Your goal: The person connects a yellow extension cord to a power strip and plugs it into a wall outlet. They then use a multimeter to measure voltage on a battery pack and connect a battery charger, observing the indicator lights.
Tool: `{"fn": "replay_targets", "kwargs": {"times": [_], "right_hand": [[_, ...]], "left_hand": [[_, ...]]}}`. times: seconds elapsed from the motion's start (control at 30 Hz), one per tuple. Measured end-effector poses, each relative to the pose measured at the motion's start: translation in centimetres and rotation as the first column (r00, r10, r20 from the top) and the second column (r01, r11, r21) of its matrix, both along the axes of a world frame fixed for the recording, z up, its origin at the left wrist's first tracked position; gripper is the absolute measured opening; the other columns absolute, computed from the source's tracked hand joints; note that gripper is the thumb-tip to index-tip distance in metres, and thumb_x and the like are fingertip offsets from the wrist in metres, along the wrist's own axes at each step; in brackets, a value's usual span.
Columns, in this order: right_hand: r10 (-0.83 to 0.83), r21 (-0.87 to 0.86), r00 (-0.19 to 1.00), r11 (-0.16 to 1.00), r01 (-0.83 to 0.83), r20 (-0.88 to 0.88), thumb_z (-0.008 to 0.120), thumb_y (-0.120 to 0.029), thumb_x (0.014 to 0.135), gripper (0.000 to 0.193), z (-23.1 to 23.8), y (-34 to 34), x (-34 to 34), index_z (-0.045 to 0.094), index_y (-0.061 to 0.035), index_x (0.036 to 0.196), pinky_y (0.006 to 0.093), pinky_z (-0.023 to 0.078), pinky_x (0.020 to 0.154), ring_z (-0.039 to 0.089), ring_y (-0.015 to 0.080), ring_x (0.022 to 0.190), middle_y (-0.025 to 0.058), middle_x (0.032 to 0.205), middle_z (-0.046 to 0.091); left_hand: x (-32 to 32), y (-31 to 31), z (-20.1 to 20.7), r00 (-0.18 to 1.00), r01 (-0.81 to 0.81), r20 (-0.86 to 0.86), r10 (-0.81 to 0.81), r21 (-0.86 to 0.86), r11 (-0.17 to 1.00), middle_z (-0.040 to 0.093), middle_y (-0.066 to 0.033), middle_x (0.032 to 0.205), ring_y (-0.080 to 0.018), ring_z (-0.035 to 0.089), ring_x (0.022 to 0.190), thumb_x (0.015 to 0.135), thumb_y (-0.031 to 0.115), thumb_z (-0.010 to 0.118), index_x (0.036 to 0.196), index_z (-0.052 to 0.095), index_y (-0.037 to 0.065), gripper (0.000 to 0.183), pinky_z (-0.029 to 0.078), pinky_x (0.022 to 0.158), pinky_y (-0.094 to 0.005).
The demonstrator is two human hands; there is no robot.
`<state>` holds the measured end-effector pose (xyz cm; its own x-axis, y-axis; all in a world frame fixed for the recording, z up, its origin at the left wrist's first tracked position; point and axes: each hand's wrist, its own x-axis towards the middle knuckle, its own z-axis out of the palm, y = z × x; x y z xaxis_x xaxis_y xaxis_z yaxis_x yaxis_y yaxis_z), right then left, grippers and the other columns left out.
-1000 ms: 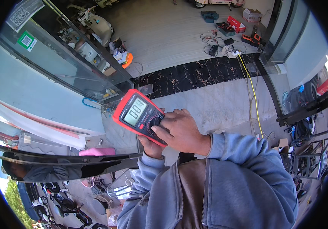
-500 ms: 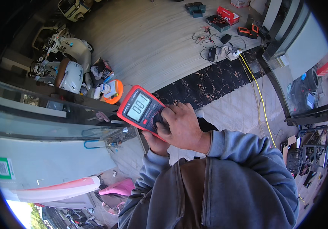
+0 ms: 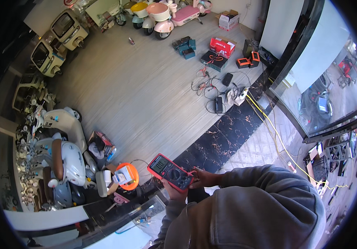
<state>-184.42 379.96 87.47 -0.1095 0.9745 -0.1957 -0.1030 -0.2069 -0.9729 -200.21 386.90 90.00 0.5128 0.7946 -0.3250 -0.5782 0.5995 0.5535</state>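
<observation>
A red-cased digital multimeter with a lit display and a round dial is held low in front of me, tilted. My left hand grips its lower left edge, with the palm partly hidden under the case. At the meter's lower right end, my right hand has its fingers drawn together by the jacks. A thin red test lead shows at those fingertips; its far end is hidden.
An orange stool with boxes on it stands beyond the meter, next to a parked scooter. Chargers and tangled cables lie on the floor ahead. A yellow cable runs along the right, past a glass door.
The view has swung up toward the room. My right hand has left the dial for the meter's lower right end, where a red lead now shows. The left hand keeps its hold.
</observation>
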Motion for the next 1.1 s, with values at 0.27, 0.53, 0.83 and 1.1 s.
{"fn": "replay_targets", "kwargs": {"times": [0.27, 0.53, 0.83, 1.1], "right_hand": [[-0.048, -0.14, 0.823, 0.978, 0.153, 0.566, 0.055, -0.026, 0.093, 0.023, 0.1, 8.7, 5.1, 0.068, -0.0098, 0.103, 0.0382, 0.051, 0.073, 0.064, 0.0217, 0.081, 0.0115, 0.088, 0.069], [-0.476, -0.194, 0.519, 0.576, 0.794, 0.71, 0.051, -0.007, 0.085, 0.015, -3.2, 7.6, 19.1, 0.065, -0.0073, 0.091, 0.0343, 0.048, 0.068, 0.061, 0.0224, 0.072, 0.0107, 0.076, 0.064], [-0.246, 0.277, -0.218, 0.238, 0.931, 0.944, 0.059, -0.018, 0.084, 0.011, -6.6, 14.2, 31.0, 0.066, -0.0116, 0.091, 0.044, 0.044, 0.08, 0.057, 0.0345, 0.085, 0.0104, 0.08, 0.06], [-0.859, -0.251, -0.212, -0.358, 0.899, 0.466, 0.048, -0.043, 0.099, 0.049, -9.6, 20.9, 38.6, 0.065, -0.0001, 0.08, 0.0324, 0.048, 0.071, 0.063, 0.0173, 0.073, 0.0097, 0.073, 0.067]], "left_hand": [[2.6, 20.7, 11.5, 0.95, 0.029, 0.31, -0.037, 0.028, 0.999, 0.056, -0.0125, 0.129, -0.0318, 0.054, 0.113, 0.085, 0.047, 0.064, 0.136, 0.046, 0.01, 0.066, 0.044, 0.097, -0.0516], [5.5, 47.5, 23.8, 0.834, -0.41, 0.514, 0.202, 0.332, 0.85, 0.056, -0.01, 0.129, -0.0286, 0.054, 0.109, 0.075, 0.033, 0.075, 0.134, 0.049, 0.009, 0.068, 0.039, 0.102, -0.0496], [12.2, 72.7, 23.3, 0.832, -0.551, 0.193, 0.521, 0.411, 0.727, 0.059, -0.0138, 0.126, -0.0385, 0.052, 0.118, 0.074, 0.048, 0.061, 0.12, 0.059, 0.008, 0.061, 0.038, 0.098, -0.0557], [27.0, 91.0, 19.1, 0.843, 0.417, 0.063, -0.534, 0.553, 0.722, 0.062, -0.0096, 0.125, -0.0284, 0.059, 0.111, 0.081, 0.048, 0.065, 0.128, 0.054, 0.008, 0.063, 0.047, 0.087, -0.0382]]}}
